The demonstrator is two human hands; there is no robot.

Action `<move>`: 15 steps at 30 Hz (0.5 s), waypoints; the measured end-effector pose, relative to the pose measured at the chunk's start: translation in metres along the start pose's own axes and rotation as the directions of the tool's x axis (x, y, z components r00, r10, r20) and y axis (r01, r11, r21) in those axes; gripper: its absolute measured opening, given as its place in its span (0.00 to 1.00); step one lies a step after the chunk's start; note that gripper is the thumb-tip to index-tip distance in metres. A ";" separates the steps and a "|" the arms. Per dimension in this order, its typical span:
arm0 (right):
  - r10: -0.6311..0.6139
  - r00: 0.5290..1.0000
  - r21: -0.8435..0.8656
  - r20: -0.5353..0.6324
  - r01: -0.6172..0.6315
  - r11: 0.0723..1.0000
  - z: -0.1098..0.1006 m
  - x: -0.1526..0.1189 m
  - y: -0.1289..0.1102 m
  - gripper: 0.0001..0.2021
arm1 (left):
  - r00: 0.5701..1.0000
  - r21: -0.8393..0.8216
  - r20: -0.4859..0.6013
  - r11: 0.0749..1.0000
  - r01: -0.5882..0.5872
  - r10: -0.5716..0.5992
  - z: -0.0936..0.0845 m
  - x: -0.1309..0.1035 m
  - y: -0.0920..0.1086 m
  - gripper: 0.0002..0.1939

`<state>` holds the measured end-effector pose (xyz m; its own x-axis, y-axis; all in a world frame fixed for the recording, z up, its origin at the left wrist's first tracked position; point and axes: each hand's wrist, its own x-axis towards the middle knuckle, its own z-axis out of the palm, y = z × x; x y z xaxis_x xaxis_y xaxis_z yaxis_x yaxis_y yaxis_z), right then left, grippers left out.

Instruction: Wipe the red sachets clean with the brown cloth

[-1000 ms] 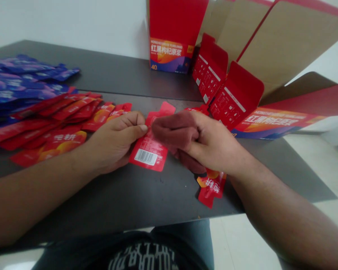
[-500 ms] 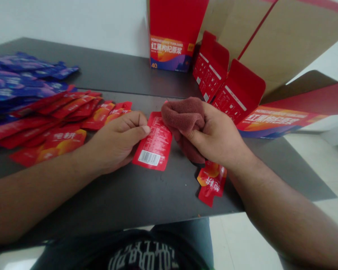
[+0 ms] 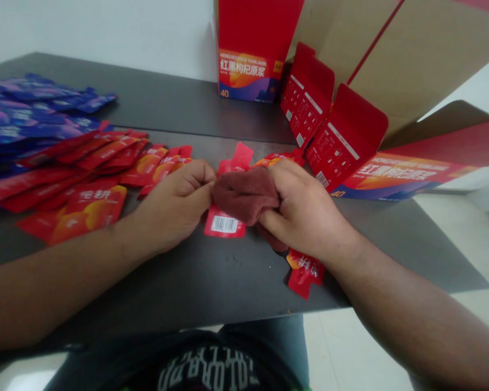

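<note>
Between left hand [image 3: 175, 203] and right hand [image 3: 309, 212], red pouch [image 3: 224, 225] points lengthwise away from torso; left, nearer, pinches its side; right grips maroon cloth [image 3: 246, 193] across it.

Packing workspace with printed cartons [image 3: 248, 73]

The upright box [image 3: 248, 76] reads “红黑枸杞原浆” and “40”, a pouch [image 3: 93, 210] seemingly “纯耕”.

A pale wall [image 3: 106, 32] was seen behind a dark grey tabletop [image 3: 179, 293], which was crossed by a thin seam on its far side. Light floor tiles [image 3: 338, 347] were visible at the near edge and at right. The surfaces were softly lit.
</note>
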<state>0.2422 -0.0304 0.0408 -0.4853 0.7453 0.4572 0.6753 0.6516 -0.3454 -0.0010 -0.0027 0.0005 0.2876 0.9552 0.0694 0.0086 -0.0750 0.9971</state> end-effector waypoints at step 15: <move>-0.197 0.964 0.008 0.179 0.199 0.980 0.009 -0.008 -0.012 0.06 | 0.997 0.261 -0.019 0.963 -0.063 0.070 -0.004 -0.002 0.006 0.11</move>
<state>0.2331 -0.0434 0.0341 -0.7001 0.6155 0.3620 0.5610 0.7878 -0.2543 -0.0053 -0.0036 0.0063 0.2693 0.9528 0.1399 0.2403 -0.2072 0.9483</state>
